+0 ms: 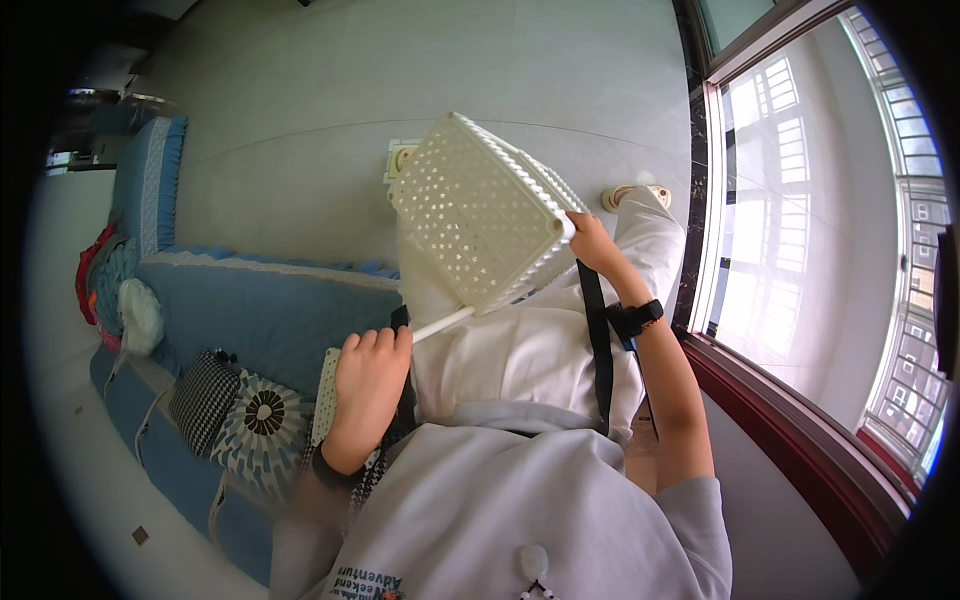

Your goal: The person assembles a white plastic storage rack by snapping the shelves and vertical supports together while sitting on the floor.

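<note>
A white plastic shelf basket [450, 200] with star-shaped holes and a braided-looking rim is tilted over my lap. My right hand [598, 248] grips its right corner, with a dark band on that wrist. From the basket's lower corner a white rod [440, 324] runs down to the left. Around the rod's other end my left hand [368, 375] is closed, the back of the hand upward. The rod's tip is hidden in that hand. Beside my left wrist stands a white perforated panel [325, 398], partly covered by the hand.
I am seated with pale trousers [510, 365] under the basket. At left is a blue-covered sofa [260, 310] with patterned cushions [262, 415] and a heap of cloth [118, 285]. A slipper [615, 198] is on the grey floor [560, 70]. A sliding window frame [712, 200] lines the right.
</note>
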Demonstrator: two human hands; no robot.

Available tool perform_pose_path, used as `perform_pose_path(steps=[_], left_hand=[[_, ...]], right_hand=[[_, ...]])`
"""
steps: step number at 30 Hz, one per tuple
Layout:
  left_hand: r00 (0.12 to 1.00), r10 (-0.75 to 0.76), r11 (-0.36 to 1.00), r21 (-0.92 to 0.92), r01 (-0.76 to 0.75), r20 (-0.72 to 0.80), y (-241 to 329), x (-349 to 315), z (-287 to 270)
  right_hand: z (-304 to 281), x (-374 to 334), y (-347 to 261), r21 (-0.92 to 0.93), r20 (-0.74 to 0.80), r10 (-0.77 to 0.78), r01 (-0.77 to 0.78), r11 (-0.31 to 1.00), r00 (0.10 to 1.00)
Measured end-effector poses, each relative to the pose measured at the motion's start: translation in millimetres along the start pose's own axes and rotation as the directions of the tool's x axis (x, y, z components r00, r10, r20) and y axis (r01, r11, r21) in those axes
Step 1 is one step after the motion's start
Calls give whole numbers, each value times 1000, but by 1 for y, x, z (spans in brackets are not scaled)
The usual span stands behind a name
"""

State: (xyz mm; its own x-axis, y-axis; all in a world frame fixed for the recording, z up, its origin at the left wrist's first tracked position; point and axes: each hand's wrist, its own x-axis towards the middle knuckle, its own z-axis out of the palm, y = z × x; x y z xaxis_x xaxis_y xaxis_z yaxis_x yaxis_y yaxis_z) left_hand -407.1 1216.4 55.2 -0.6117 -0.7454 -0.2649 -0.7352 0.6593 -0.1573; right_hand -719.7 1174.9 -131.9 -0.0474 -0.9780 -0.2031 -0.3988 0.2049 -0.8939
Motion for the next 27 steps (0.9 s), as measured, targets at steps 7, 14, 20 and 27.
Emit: perform_pose_path(steps=[7, 14, 20, 27], left_hand=[[983, 124, 985, -135, -105, 137, -13, 38, -32], [959, 217, 879, -465, -109, 184, -19, 82, -62], [970, 233, 771, -621, -141, 69, -1, 128, -64], [980, 94, 523, -829, -200, -177, 2, 150, -31]], right_hand=[[-27, -18, 20, -158, 72, 66, -54, 986, 995], [-36, -27, -54, -220, 52, -146, 154, 963, 988], [12, -24, -117, 43, 500, -326, 352, 935, 802], [14, -6, -102, 145, 244, -314, 286, 947, 918]])
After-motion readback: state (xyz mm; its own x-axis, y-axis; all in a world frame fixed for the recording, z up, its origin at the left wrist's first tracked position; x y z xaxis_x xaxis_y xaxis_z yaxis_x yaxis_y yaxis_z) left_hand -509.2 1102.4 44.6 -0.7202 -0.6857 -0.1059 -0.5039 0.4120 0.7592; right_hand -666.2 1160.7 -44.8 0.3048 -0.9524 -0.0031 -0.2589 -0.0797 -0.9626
